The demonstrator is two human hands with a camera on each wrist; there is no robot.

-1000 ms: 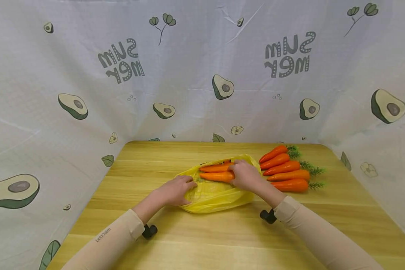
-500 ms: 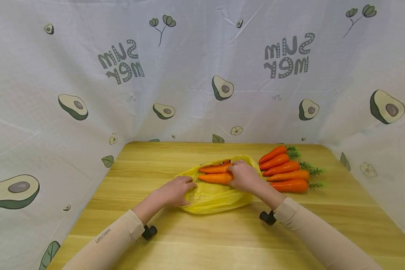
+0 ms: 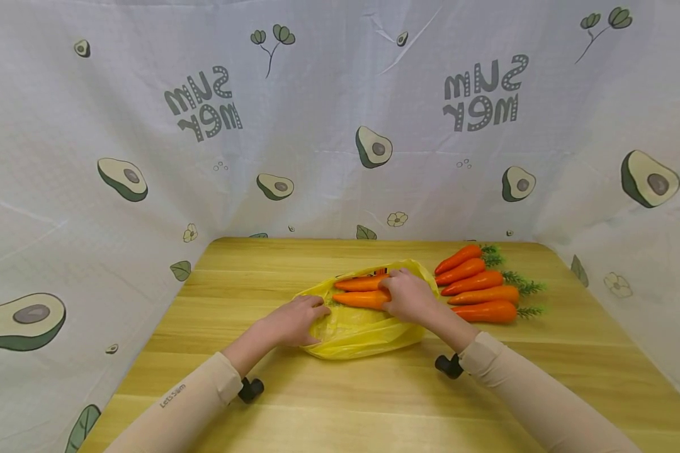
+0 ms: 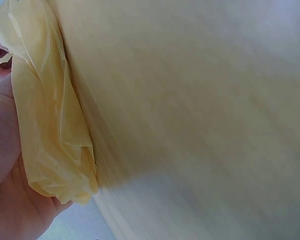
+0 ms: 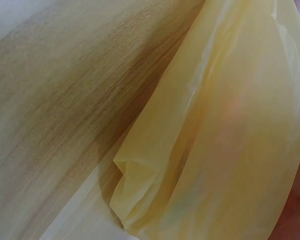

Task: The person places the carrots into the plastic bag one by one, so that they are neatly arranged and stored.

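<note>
A yellow plastic bag (image 3: 368, 336) lies spread on the wooden table with its mouth facing up. Two orange carrots (image 3: 359, 284) are inside it, side by side, their tips pointing left. My right hand (image 3: 410, 296) reaches into the bag's right part and grips the nearer carrot (image 3: 362, 299) by its thick end, which the hand hides. At the bag's left end, my left hand (image 3: 297, 321) holds the rim. In the left wrist view, crumpled film of the bag (image 4: 52, 115) lies against the palm. The right wrist view shows mostly the bag's side (image 5: 230, 125), covering the fingers.
Several more carrots (image 3: 481, 278) with green tops lie in a row right of the bag, tips pointing left. The wooden table (image 3: 340, 402) extends in front of the bag. A white curtain (image 3: 317, 94) with avocado prints stands behind and at both sides.
The nearer carrot in the bag and my right hand have shifted very slightly left and down. My left hand stays in place on the bag.
</note>
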